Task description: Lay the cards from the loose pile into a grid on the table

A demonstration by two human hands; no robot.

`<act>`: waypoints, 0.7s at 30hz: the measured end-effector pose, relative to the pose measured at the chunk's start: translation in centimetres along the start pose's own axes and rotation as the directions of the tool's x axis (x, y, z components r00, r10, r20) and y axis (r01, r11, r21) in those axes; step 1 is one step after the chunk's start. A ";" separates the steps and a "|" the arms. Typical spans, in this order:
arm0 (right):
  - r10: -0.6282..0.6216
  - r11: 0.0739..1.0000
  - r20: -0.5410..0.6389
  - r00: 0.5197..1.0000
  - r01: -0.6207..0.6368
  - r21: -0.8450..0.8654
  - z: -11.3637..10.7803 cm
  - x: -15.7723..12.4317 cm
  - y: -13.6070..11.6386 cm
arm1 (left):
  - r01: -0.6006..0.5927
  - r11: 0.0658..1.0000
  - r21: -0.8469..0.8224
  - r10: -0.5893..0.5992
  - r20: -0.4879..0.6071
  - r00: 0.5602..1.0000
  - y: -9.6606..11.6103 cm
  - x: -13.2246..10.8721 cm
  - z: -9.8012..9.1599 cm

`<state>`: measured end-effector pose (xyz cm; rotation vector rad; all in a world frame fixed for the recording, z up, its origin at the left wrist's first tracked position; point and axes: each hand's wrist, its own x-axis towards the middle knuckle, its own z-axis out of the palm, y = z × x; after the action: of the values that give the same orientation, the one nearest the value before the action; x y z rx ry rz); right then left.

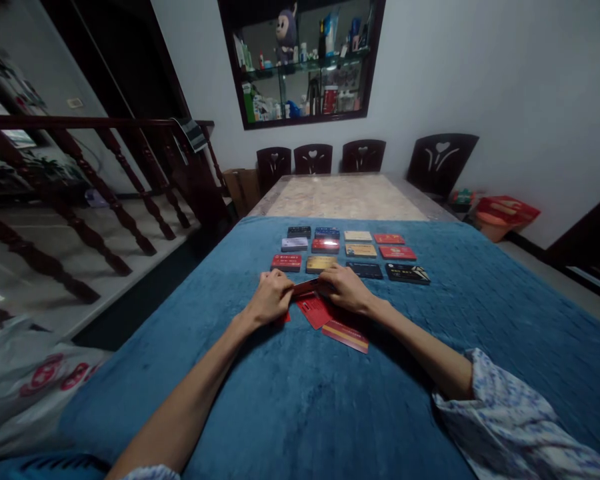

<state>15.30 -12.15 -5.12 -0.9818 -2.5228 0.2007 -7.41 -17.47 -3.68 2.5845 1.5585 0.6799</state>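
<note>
left hand (271, 293) and right hand (347, 288) above a blue cloth (300, 400), which covers the near part of the surface (345, 197). the grip of each hand is closed, pinching a thin red-brown deck of cards (306, 287) by its left and right ends; the deck, seen nearly edge-on, lies between the hands. nearer, a loose red card (314, 311) and, to its right, a striped card (345, 337) in red and gold rest on the cloth. beyond the hands, twelve card piles (361, 251) form three rows of four; the near row runs from a red pile (287, 263) at left to a black pile (408, 273) at right. far: dark chairs (313, 159) along the surface's end.
</note>
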 end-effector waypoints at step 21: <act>-0.230 0.972 -0.297 0.927 0.203 -0.117 -1.5 0.1 -2.2 | -0.040 0.987 -0.153 -0.002 -0.263 0.965 1.9 -0.2 0.3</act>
<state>14.53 -13.80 -3.16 -0.6928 -2.3382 -0.1200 -5.77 -18.55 -3.49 2.4775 1.4738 1.1399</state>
